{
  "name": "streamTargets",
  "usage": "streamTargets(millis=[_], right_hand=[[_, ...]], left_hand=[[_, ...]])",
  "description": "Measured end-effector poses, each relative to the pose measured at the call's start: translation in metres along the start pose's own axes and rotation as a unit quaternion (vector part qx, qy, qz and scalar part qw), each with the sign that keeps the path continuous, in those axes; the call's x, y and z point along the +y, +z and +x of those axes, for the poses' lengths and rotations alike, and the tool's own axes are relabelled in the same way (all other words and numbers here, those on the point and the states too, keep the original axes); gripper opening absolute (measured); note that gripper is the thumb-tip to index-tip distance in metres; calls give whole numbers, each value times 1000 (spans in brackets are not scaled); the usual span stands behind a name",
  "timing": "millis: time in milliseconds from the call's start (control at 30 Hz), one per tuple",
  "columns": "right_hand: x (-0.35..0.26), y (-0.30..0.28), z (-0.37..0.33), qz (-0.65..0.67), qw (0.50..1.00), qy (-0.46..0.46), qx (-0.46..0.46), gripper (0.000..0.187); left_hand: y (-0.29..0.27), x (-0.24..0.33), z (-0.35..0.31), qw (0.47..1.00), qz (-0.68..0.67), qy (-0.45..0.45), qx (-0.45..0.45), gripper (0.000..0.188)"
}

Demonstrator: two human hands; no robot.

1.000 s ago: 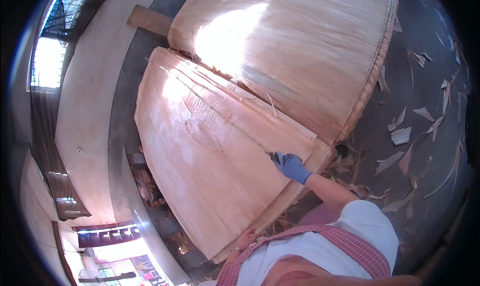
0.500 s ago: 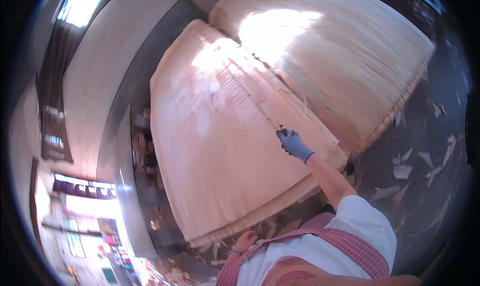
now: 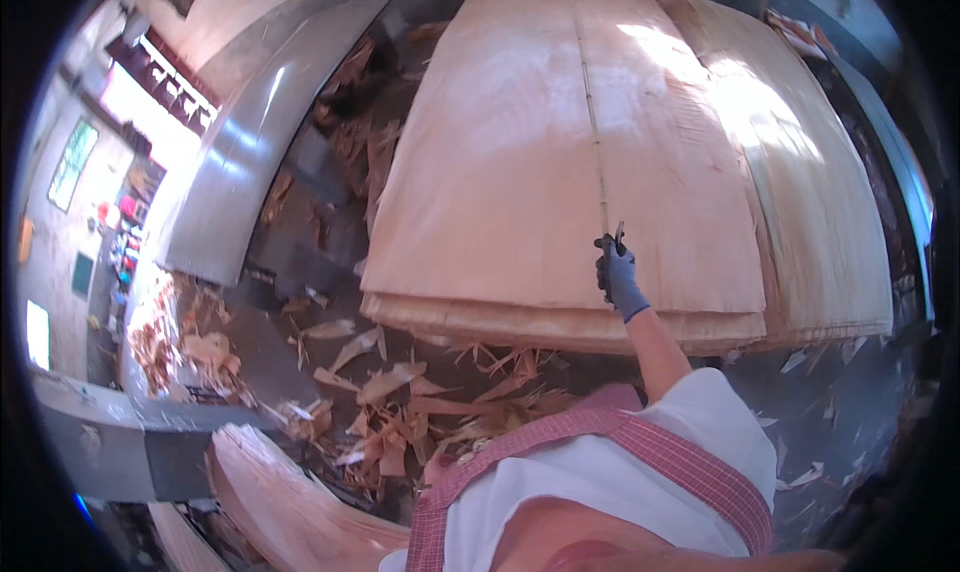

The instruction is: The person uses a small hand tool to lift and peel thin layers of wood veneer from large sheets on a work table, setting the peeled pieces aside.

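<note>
My right hand [image 3: 622, 280], in a blue-grey glove with dark fingers, is closed around the near end of a long thin bamboo cane [image 3: 590, 112]. The cane runs away from me over a tall stack of pale wood veneer sheets [image 3: 500, 192]; whether it touches the top sheet I cannot tell. The hand is above the stack's near right part. My left hand [image 3: 435, 469] is low beside my body, largely hidden by the red checked apron [image 3: 560, 427], so its fingers do not show clearly.
A second veneer stack [image 3: 830, 192] stands against the right side of the first. Torn veneer scraps [image 3: 400, 392] litter the floor at the near side and left. A shiny metal panel [image 3: 230, 192] stands at the left, with a curved veneer piece [image 3: 290, 502] at lower left.
My view has turned left, so the stacks now appear more upright and farther right. My right hand still grips the cane. The left hand has become more hidden by the apron.
</note>
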State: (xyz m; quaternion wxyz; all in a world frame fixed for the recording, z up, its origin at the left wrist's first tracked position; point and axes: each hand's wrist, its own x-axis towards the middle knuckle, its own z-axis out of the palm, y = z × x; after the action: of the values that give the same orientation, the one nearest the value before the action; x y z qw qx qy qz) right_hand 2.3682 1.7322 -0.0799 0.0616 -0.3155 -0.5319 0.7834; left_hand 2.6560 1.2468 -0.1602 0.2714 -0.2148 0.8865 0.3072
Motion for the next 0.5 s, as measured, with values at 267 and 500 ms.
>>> streamTargets(millis=[267, 500], right_hand=[[117, 247, -48, 34, 996, 54, -68, 36], [202, 488, -32, 9, 998, -4, -54, 33]], left_hand=[[-105, -234, 61, 946, -308, -97, 21, 26], [-285, -306, 202, 896, -439, -22, 69, 29]])
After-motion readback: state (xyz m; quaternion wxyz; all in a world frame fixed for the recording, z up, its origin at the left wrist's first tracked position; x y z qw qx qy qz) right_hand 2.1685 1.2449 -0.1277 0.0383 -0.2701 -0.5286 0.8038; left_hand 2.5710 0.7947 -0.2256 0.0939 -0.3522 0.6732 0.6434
